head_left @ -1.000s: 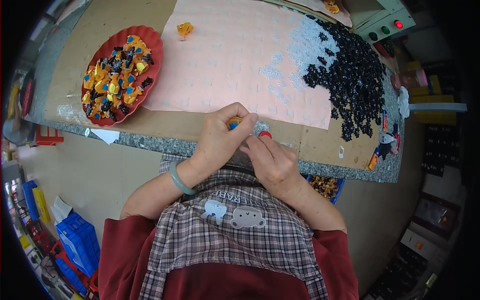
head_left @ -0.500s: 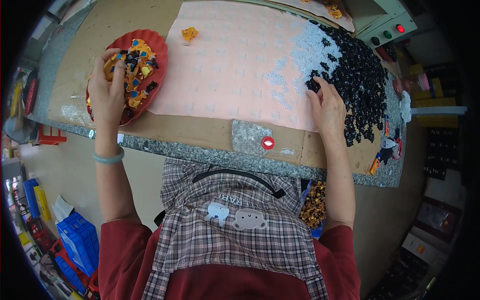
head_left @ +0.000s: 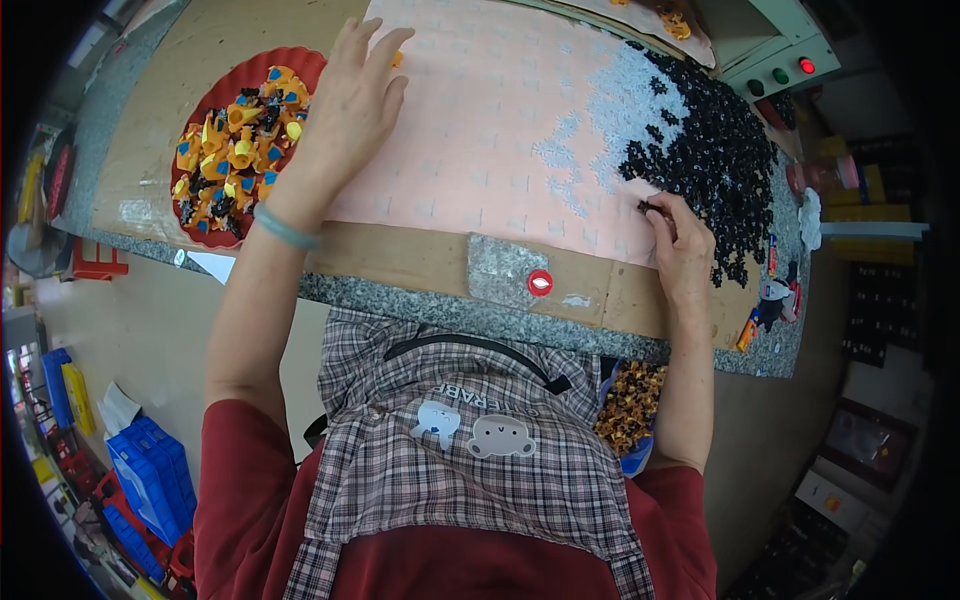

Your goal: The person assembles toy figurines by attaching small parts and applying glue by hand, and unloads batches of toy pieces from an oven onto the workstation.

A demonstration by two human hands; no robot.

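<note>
A: Quick status pls. Hands?
B: L hand [head_left: 350, 110] looks empty, fingers spread, over the edge of the pink sheet [head_left: 470, 130] by the red plate [head_left: 290, 56]. R hand [head_left: 685, 245] pinches a small black piece [head_left: 646, 207] btwn thumb & fingers, at the sheet's right side, nr the black pile [head_left: 725, 170].
A: L touching anything?
B: Can't tell. A lone orange figure [head_left: 398, 60] is on the sheet, mostly hidden behind its fingers; contact unclear.
A: How much is done?
B: Plate's well filled: orange toys [head_left: 242, 115] w/ blue & yellow parts, black bits mixed in. Can't tell which are joined, so no firm count of finished pcs.
A: And left?
B: Lots, I'd say. Black pile is big, spilling onto the cardboard [head_left: 390, 250], w/ a patch of pale bits [head_left: 625, 95] alongside. The pinched pc isn't on any figure yet.
A: Anything else nearby?
B: Round red thing [head_left: 540, 283] nr the table's front edge, approx. mid. Also a tub of orange & dark bits [head_left: 632, 405] below; can't say if those are finished.
</note>
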